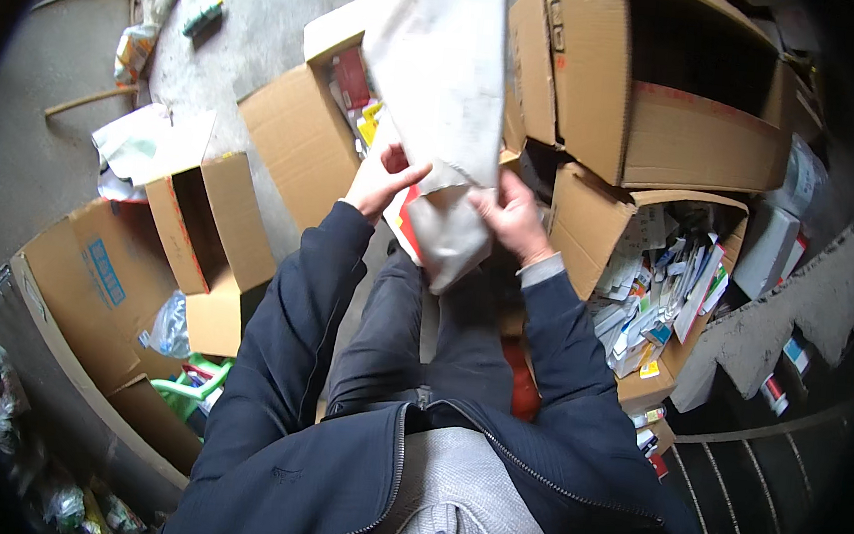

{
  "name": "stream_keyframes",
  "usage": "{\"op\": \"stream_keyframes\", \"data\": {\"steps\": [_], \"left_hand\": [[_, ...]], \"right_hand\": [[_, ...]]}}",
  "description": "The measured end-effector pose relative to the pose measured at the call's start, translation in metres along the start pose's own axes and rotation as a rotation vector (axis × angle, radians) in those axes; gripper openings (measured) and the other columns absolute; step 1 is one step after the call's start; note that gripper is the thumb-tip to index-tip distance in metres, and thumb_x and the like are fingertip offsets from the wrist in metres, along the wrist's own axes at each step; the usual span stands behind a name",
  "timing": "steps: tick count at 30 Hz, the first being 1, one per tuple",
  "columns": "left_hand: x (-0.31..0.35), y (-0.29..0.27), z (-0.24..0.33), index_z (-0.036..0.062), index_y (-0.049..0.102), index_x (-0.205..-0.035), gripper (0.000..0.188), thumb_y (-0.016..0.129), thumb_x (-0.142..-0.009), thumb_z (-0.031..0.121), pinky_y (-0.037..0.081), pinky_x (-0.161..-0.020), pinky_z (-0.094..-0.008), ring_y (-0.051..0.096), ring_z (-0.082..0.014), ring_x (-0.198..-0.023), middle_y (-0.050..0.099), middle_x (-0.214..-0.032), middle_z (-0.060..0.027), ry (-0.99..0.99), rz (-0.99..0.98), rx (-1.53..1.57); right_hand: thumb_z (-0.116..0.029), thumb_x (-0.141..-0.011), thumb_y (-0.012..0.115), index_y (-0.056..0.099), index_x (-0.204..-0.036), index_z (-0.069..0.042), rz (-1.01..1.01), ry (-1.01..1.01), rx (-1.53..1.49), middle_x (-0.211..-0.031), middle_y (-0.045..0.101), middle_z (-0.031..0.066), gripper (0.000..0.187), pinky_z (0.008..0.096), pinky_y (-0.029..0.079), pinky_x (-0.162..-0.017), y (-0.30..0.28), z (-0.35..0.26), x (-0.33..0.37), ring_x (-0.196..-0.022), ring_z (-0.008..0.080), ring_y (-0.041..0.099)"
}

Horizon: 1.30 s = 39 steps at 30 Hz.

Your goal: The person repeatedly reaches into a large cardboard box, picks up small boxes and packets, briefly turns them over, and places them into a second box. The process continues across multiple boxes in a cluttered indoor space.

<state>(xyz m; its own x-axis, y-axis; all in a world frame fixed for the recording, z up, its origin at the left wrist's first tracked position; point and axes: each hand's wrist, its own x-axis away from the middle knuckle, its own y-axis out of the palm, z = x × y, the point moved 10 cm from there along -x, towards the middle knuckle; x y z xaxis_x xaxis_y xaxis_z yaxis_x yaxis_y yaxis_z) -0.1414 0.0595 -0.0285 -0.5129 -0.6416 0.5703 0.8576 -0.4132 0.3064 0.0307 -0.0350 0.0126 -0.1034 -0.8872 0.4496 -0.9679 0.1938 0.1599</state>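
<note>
A long whitish-grey bag or folded sheet point(452, 78) hangs in front of me, its lower part creased and bent. My right hand point(519, 219) grips its right edge, thumb on the front face. My left hand point(384, 181) is at its left edge, thumb and fingers apart, with the thumb tip against or just over the front. Some of the left fingers are hard to make out. Behind the lower part, a red and white flat piece point(405, 227) shows partly.
An open carton point(291, 146) with small boxes stands ahead. At right, a large carton point(698, 138) rests above another carton point(591, 225) full of papers and small packages. More cartons point(95, 281) lie left, near a green plastic basket point(177, 388). A stick point(89, 102) lies on the floor.
</note>
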Motion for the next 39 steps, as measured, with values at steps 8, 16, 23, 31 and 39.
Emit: {"op": "stream_keyframes", "data": {"steps": [8,16,23,31,39], "left_hand": [[0.111,-0.049,0.224,0.0045,0.057,-0.125,0.048,0.077,-0.081,0.003,0.047,-0.098,-0.0326,0.061,-0.0157,-0.111,0.066,-0.117,-0.0045,0.338,-0.022,0.008],[0.393,-0.093,0.398,0.0057,0.054,-0.128,0.054,0.073,-0.079,-0.005,0.049,-0.096,-0.0376,0.06,-0.021,-0.114,0.063,-0.121,-0.007,0.597,0.145,-0.064],[0.547,-0.164,0.421,0.008,0.058,-0.115,0.039,0.071,-0.08,-0.004,0.052,-0.086,-0.0334,0.064,-0.0182,-0.099,0.065,-0.109,-0.0035,0.792,0.318,-0.045],[0.626,-0.34,0.317,0.0083,0.063,-0.107,0.023,0.071,-0.086,0.004,0.054,-0.077,-0.0275,0.066,-0.0113,-0.087,0.069,-0.095,-0.0011,0.761,0.864,-0.015],[0.47,-0.467,0.235,0.0036,0.065,-0.103,0.044,0.048,-0.072,-0.023,0.052,-0.084,-0.0279,0.065,-0.015,-0.091,0.069,-0.099,-0.007,0.503,1.076,-0.282]], "right_hand": [[-0.063,-0.091,0.055,0.034,-0.149,-0.003,0.033,-0.069,-0.315,-0.14,0.052,0.0143,0.086,0.0352,0.037,-0.108,0.006,-0.075,-0.011,-0.13,0.0234,0.048],[-0.064,-0.08,0.07,0.014,-0.154,0.001,-0.23,-0.125,-0.122,-0.155,0.029,0.0233,0.114,0.0376,0.027,-0.115,0.17,-0.14,-0.094,-0.141,0.0302,0.033],[-0.03,-0.093,0.069,0.044,-0.141,-0.007,-0.99,-0.005,-0.715,-0.135,0.054,0.0057,0.058,0.0379,0.047,-0.097,0.396,-0.239,-0.046,-0.12,0.0194,0.054],[-0.015,-0.091,0.069,0.07,-0.103,-0.002,-0.487,-0.207,-0.192,-0.089,0.069,0.0016,0.018,0.028,0.054,-0.066,0.263,-0.279,-0.085,-0.076,0.0122,0.065],[-0.01,-0.09,0.068,0.07,-0.098,-0.001,-0.098,-0.376,0.095,-0.086,0.068,-0.0001,0.012,0.0232,0.049,-0.063,0.074,-0.37,-0.072,-0.07,0.0081,0.061]]}}
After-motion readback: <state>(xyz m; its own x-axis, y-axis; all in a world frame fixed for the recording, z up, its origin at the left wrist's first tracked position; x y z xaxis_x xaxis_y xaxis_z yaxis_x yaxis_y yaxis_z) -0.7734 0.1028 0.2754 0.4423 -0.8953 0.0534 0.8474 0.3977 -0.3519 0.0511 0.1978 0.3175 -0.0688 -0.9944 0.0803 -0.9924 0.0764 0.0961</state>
